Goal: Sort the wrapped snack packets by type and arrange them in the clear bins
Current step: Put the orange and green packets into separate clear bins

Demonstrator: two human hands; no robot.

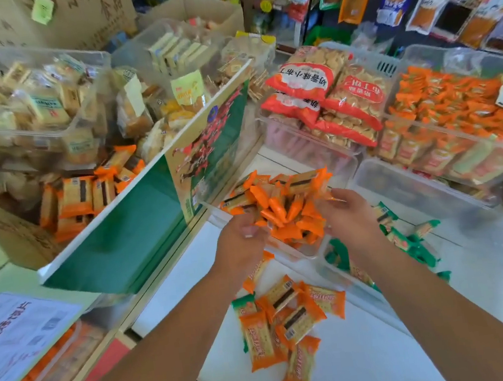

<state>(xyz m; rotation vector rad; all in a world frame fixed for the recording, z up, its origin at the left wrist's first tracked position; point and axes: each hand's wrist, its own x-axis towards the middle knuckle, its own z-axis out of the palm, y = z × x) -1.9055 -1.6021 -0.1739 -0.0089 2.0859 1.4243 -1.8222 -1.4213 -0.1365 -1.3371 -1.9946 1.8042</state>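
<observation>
So, counter: white counter (374, 349) carries the bins plus unsorted stock. I'd call it mid-sort, with the orange type going in.
Box: cardboard box (116, 238) at left, its green flap hanging just beside the left wrist. Keep the forearm off it on the way down.
Target bin: clear bin (296, 253) directly under the load, near rim showing between the wrists. Fill level is hidden, can't tell.
Neighbour bin: green bin (336, 271) touching it on the right, with green packets (415, 246) inside and spilling past it. Biggest risk is orange dropping in there.
Bundle: orange packets (280, 205) held in the air over the target bin, fanned and crossing. Lower to rim level, square the ends, then let go; don't drop from height.
Loose pile: pile (291, 321) on the counter between the forearms, next load.
Stray: green packet (242, 307) at the pile's left edge. Pull it before scooping.
Left hand: left hand (240, 239) has its fingers curled on the bundle's left side, thumb on top.
Right hand: right hand (351, 213) has its fingers clamped on the right side.
</observation>
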